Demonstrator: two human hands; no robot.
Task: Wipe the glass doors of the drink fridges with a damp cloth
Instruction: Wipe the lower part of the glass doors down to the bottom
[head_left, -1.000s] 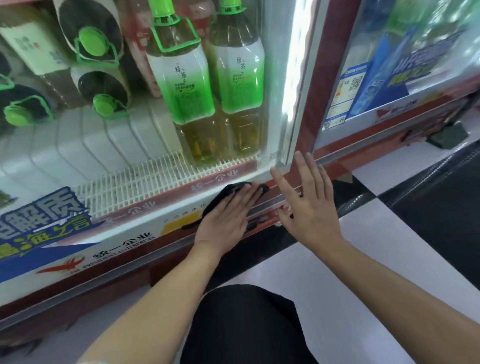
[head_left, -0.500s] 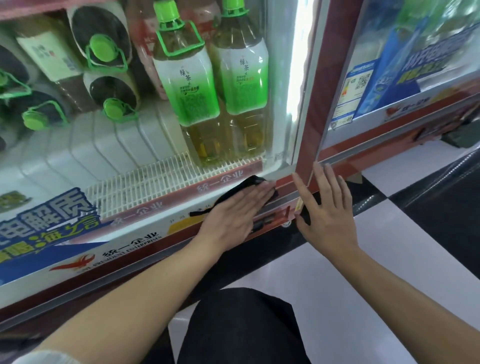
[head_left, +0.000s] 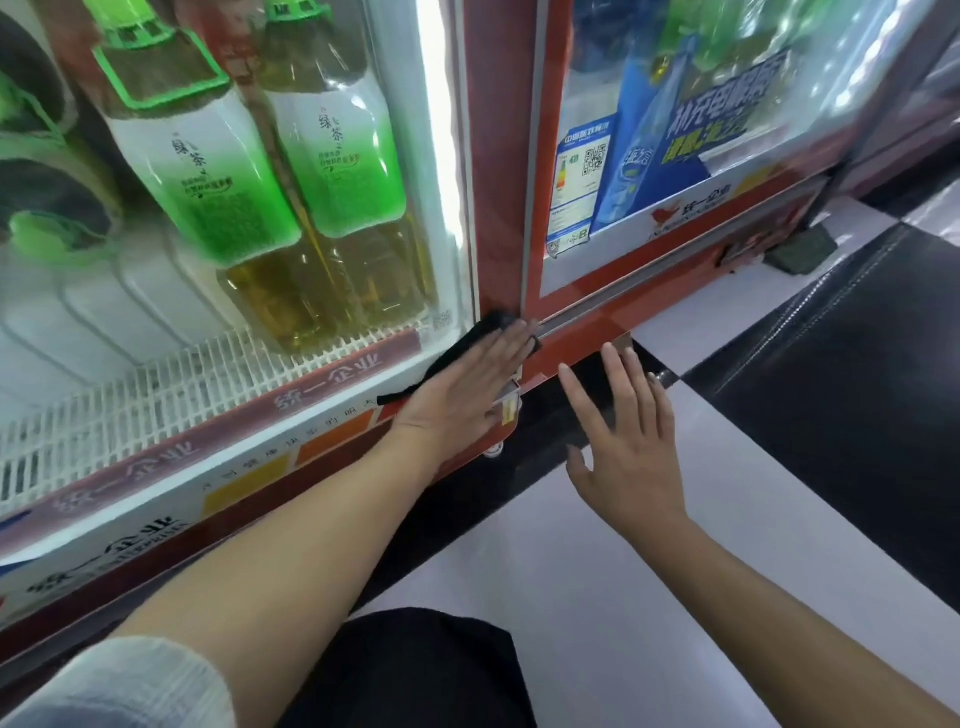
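Here, the left hand (head_left: 467, 389) is pressing a black cloth (head_left: 465, 340) flat-fingered onto the left door (head_left: 441, 291) at its bottom corner, the right door (head_left: 753, 156) lying at one o'clock, while the nearer right hand (head_left: 623, 447) is hovering open, empty.

Shop: stocked drink fridges (head_left: 311, 208)
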